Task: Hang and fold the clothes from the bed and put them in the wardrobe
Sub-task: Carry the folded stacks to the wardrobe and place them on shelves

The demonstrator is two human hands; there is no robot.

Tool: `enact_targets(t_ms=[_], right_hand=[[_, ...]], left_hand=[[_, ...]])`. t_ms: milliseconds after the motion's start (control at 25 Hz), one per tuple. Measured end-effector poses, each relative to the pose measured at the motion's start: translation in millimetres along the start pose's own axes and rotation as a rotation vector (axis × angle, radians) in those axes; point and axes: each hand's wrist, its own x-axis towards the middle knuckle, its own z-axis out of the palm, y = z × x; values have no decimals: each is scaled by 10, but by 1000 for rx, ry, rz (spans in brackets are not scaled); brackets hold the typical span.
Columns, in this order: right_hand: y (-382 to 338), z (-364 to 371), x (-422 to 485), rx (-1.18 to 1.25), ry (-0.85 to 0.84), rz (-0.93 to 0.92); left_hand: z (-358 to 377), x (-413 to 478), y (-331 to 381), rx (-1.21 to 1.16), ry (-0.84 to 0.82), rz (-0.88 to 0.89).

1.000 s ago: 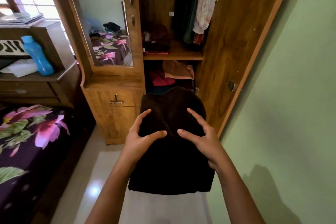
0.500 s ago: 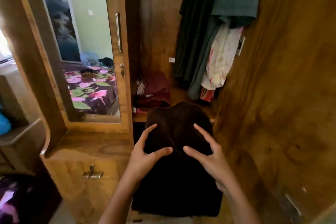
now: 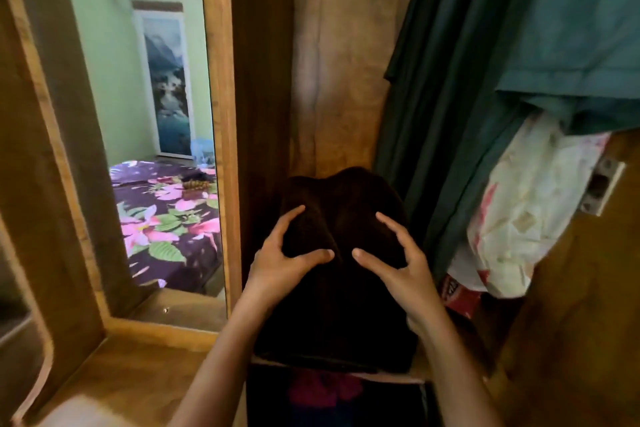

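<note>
We grip the folded dark cloth with the left hand and the right hand, fingers spread and curled over its top. It is at the wardrobe shelf, beside the hanging green clothes. We judge this piece almost stored, and something small on the bed, seen in the mirror, perhaps remains.

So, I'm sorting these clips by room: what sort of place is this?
Likely a bedroom: an open wooden wardrobe with teal clothes hanging, a mirror reflecting a floral-sheeted bed, left hand and right hand holding a folded dark garment.
</note>
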Motion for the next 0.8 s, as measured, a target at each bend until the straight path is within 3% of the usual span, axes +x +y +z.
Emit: enact_targets(t_ms=[120, 240, 360, 440, 520, 800], right_hand=[[133, 101, 527, 46, 4, 0], [269, 243, 1107, 101, -14, 22], [608, 390, 1493, -170, -161, 90], [809, 423, 1578, -386, -271, 241], [879, 403, 1613, -454, -288, 300], [911, 319, 1527, -328, -302, 296]], left_hand=[[14, 453, 108, 153, 73, 22], [101, 880, 169, 466, 299, 57], [290, 1086, -121, 784, 298, 134], [389, 1129, -417, 829, 185, 0], [402, 1171, -579, 844, 146, -50], [368, 1184, -644, 819, 176, -10]])
